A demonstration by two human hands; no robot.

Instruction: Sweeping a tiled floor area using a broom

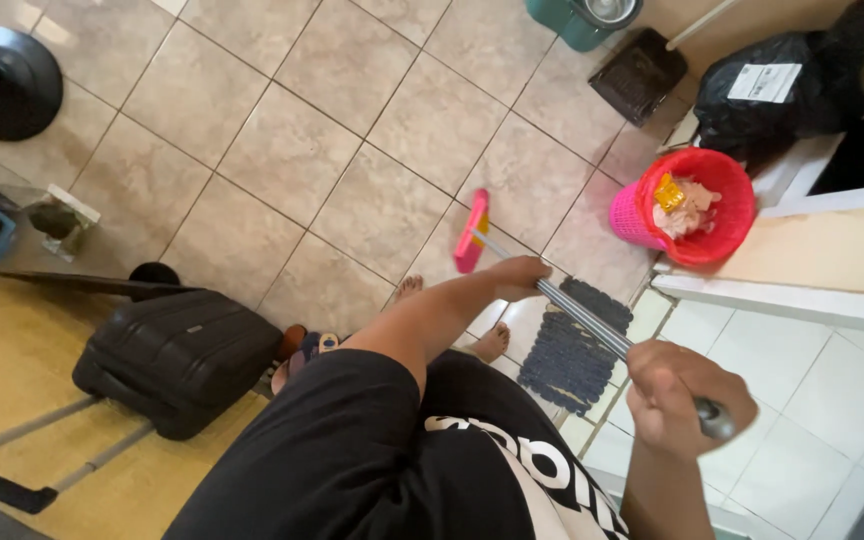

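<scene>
Pink broom [471, 232] stands with its head on the beige tiled floor [292, 150], its grey metal handle slanting up toward the person. The left hand [518, 276] is clamped around the handle midway, the right hand [680, 396] around its upper end. A red basket [722, 215] of rubbish sits near the broom head, a dark doormat [574, 350] under the handle, a black suitcase [177, 355] well apart.

prob a home: tiled floor [352, 150], suitcase [177, 355], doormat [572, 350], waste basket [697, 205].
</scene>
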